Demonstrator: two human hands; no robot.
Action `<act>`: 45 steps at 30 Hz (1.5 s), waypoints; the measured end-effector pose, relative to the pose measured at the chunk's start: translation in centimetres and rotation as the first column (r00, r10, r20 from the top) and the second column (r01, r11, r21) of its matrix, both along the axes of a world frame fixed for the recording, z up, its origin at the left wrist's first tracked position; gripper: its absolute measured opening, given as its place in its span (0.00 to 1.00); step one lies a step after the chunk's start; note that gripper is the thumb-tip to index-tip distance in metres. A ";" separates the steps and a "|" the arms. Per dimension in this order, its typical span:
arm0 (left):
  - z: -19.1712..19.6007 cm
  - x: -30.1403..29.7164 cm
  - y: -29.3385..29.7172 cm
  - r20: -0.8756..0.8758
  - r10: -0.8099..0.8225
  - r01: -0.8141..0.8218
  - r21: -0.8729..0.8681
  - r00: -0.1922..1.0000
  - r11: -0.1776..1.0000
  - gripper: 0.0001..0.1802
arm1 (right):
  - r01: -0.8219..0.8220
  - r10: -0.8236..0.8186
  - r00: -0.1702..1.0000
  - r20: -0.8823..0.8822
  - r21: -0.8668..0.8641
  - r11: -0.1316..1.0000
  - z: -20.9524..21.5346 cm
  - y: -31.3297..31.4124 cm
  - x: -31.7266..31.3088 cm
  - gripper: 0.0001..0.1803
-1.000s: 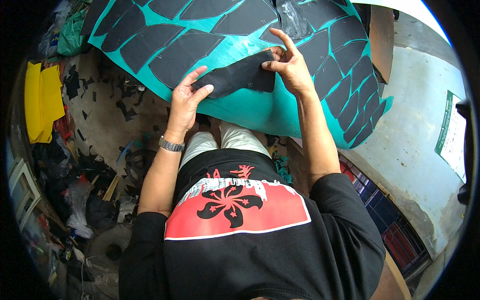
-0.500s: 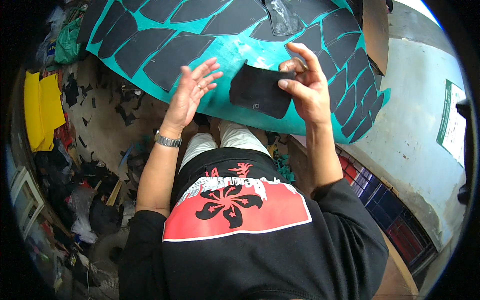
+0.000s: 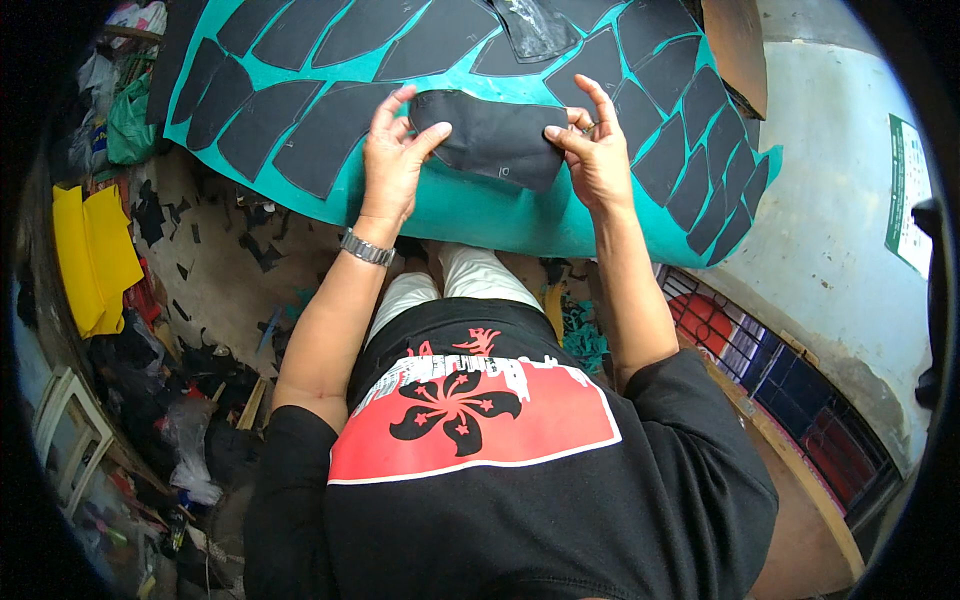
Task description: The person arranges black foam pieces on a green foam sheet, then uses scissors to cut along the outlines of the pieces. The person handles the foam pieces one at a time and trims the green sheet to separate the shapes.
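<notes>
A flexible black cut piece (image 3: pixel 495 138) is stretched between my hands above a teal sheet (image 3: pixel 475 215). My left hand (image 3: pixel 395 155) pinches its left end between thumb and fingers. Its right end is gripped by my right hand (image 3: pixel 592 145), with the index finger pointing upward. A small pale mark shows near the piece's lower edge. Several similar black pieces (image 3: pixel 325 140) lie on the teal sheet in rows, with teal strips between them. Beyond my hands, a clear plastic bag (image 3: pixel 540 32) rests on the pieces.
Yellow sheets (image 3: pixel 95 262) hang at the left beside a green bag (image 3: pixel 132 120). Black scraps (image 3: pixel 262 250) litter the floor there. A brown board (image 3: pixel 737 55) stands at the far right, and a pale wall (image 3: pixel 830 200) with a dark grille below it borders the right side.
My left hand has moved right and taken hold of the black piece's left end. The piece, folded or foreshortened before, is now spread wide between both hands.
</notes>
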State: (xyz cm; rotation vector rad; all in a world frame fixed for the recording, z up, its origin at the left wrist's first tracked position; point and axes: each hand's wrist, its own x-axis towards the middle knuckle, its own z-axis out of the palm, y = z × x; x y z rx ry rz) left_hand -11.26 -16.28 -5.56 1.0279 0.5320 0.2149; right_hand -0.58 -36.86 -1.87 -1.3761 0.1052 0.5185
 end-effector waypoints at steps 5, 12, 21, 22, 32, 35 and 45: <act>-0.6 1.0 0.9 -0.072 -0.050 0.082 0.568 0.996 0.819 0.35 | 0.059 0.022 0.957 0.289 -0.270 0.961 -4.6 0.5 -0.2 0.47; -1.5 1.0 1.2 -0.142 -0.018 0.085 0.480 0.990 0.873 0.40 | 0.097 -0.018 0.949 0.315 -0.237 0.967 -5.5 0.0 -0.3 0.47; -1.2 0.6 1.8 -0.199 -0.020 0.045 0.118 0.980 0.992 0.35 | 0.005 0.020 0.986 0.163 -0.154 0.988 -3.9 0.3 0.8 0.48; -1.1 0.2 1.9 -0.167 -0.060 0.060 -0.003 0.984 0.998 0.31 | -0.016 0.031 0.992 0.124 -0.121 0.993 -3.4 0.3 0.7 0.48; -1.7 -4.8 1.4 -0.253 0.010 -0.002 0.031 0.967 1.000 0.10 | -0.150 0.150 0.989 -0.008 -0.088 0.985 -2.1 0.7 -1.7 0.45; -2.2 -5.0 1.4 -0.210 0.077 -0.047 0.144 0.975 0.988 0.11 | -0.166 0.166 0.986 0.001 -0.049 0.985 -2.1 0.6 -2.3 0.46; -1.5 -8.9 2.5 -0.233 0.045 -0.056 -0.041 0.971 0.998 0.11 | -0.317 0.312 0.948 -0.057 -0.113 0.942 -1.7 1.7 -3.6 0.50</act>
